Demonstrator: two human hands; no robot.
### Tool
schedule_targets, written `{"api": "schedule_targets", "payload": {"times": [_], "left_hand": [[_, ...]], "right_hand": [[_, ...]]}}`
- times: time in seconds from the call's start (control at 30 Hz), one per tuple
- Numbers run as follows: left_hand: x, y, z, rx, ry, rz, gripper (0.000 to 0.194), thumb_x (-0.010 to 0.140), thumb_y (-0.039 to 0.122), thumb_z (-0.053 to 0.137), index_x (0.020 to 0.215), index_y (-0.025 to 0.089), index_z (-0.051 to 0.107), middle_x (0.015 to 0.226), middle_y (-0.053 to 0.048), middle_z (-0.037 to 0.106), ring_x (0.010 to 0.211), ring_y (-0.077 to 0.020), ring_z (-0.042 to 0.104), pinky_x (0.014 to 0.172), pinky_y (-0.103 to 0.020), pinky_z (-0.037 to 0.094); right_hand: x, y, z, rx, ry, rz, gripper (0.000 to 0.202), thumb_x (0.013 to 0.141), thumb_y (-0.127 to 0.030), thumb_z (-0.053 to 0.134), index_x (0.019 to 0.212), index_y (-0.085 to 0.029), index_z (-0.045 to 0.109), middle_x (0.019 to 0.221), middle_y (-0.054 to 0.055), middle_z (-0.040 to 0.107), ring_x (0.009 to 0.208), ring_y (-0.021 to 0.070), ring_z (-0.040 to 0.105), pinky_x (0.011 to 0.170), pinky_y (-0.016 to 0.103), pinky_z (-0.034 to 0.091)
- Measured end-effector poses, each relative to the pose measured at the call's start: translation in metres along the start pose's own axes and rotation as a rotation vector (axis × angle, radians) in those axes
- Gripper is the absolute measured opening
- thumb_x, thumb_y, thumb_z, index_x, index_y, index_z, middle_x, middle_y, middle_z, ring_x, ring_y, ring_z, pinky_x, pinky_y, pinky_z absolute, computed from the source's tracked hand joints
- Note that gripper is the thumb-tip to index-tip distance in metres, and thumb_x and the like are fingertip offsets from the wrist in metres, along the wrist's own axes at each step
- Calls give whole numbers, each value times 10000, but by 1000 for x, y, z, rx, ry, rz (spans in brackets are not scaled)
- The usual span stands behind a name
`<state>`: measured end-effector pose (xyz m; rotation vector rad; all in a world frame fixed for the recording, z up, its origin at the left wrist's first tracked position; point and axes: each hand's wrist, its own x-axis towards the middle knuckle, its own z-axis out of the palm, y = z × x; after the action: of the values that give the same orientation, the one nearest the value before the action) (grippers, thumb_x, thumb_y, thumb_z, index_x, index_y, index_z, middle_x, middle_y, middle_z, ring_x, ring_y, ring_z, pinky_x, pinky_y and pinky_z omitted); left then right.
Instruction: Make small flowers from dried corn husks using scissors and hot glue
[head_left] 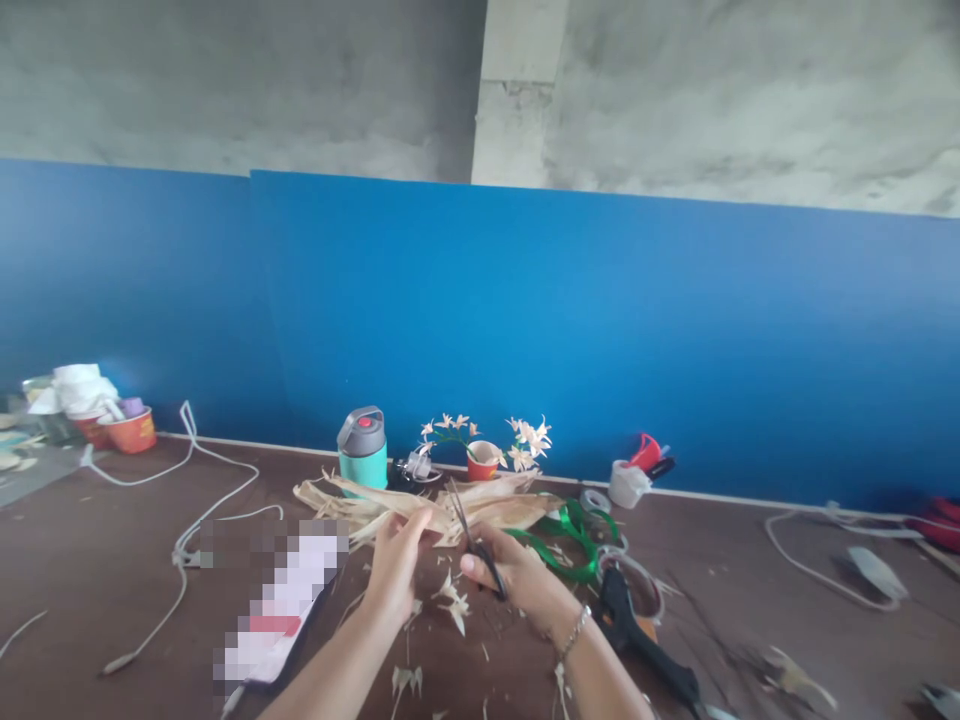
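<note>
My right hand (517,575) is closed around the handles of a pair of scissors (460,515), whose blades point up and away from me. My left hand (401,560) pinches a pale piece of dried husk (431,520), close to the blades. Behind both hands lies a spread heap of long, dried husks (360,508). Small cut husk flowers (456,608) and scraps are scattered on the brown table (442,690) below my hands. Green ribbon (574,545) lies in loops just right of my right hand.
A black glue gun (645,640) with a cable lies at right. Behind the husks stand a teal bottle (364,465) and a red paper cup (482,462) with husk flower stems. A white cup (628,485) holds tools. A white cable (217,500) and a blurred-out phone-like object (289,600) are at left.
</note>
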<state>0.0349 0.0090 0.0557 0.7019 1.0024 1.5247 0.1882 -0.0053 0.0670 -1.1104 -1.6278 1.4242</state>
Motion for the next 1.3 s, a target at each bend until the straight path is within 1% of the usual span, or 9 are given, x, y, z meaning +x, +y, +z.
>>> {"api": "schedule_targets", "payload": {"times": [0.07, 0.13, 0.23, 0.4, 0.7, 0.8, 0.93, 1.17, 1.3], "left_hand": [[0, 0, 1, -28, -57, 13, 122, 601, 244, 661, 646, 136, 628, 646, -36, 685, 682, -199, 651, 636, -280, 495], [0, -1, 1, -44, -73, 16, 107, 608, 230, 655, 652, 134, 635, 663, -36, 690, 685, -190, 650, 645, -275, 499], [1, -2, 1, -79, -57, 19, 100, 601, 222, 661, 649, 139, 633, 662, -26, 689, 656, -176, 648, 633, -272, 503], [1, -2, 1, -87, -72, 1, 124, 593, 238, 670, 639, 135, 618, 643, -37, 687, 641, -198, 661, 595, -279, 505], [3, -3, 0, -107, -43, -26, 173, 578, 247, 697, 667, 127, 609, 662, -54, 689, 666, -211, 665, 605, -291, 509], [4, -3, -1, -88, -16, -23, 162, 580, 255, 699, 636, 140, 599, 636, -29, 681, 643, -192, 660, 618, -287, 512], [5, -1, -3, -57, -8, -27, 157, 581, 256, 707, 620, 143, 605, 602, -12, 669, 599, -170, 647, 620, -282, 516], [10, 0, -7, 80, -20, -38, 137, 615, 272, 688, 633, 151, 625, 576, -9, 672, 532, -154, 630, 513, -240, 485], [11, 1, -8, 120, -46, -21, 168, 618, 299, 701, 652, 149, 634, 595, -17, 679, 543, -150, 626, 493, -222, 469]], "right_hand": [[2, 2, 4, 32, -24, -3, 448, 623, -562, 681, 827, -180, 569, 620, -37, 501, 554, 101, 472, 506, 213, 353], [4, 5, 6, 67, -51, -9, 467, 612, -564, 689, 831, -171, 562, 630, -34, 508, 553, 100, 482, 507, 213, 358], [7, 10, 7, 99, -71, -7, 476, 608, -560, 694, 837, -166, 554, 620, -38, 510, 533, 92, 474, 490, 206, 347], [10, 15, 7, 101, -59, -41, 451, 620, -542, 696, 827, -169, 549, 622, -42, 506, 528, 85, 455, 485, 206, 348], [11, 14, 11, 93, -35, -58, 445, 626, -575, 673, 786, -183, 535, 527, -71, 444, 446, 65, 360, 434, 203, 296], [10, 13, 11, 71, -17, -58, 448, 618, -581, 675, 777, -185, 539, 519, -74, 434, 442, 63, 340, 430, 203, 284], [10, 13, 9, 62, -5, -53, 444, 619, -579, 676, 775, -184, 544, 501, -75, 420, 438, 62, 323, 423, 203, 254], [6, 5, 8, 5, 49, -48, 426, 595, -559, 703, 743, -180, 579, 510, -53, 450, 465, 75, 351, 431, 207, 256], [4, -1, 8, -30, 75, -9, 400, 598, -532, 715, 726, -176, 586, 472, -60, 426, 443, 70, 330, 424, 207, 253]]}}
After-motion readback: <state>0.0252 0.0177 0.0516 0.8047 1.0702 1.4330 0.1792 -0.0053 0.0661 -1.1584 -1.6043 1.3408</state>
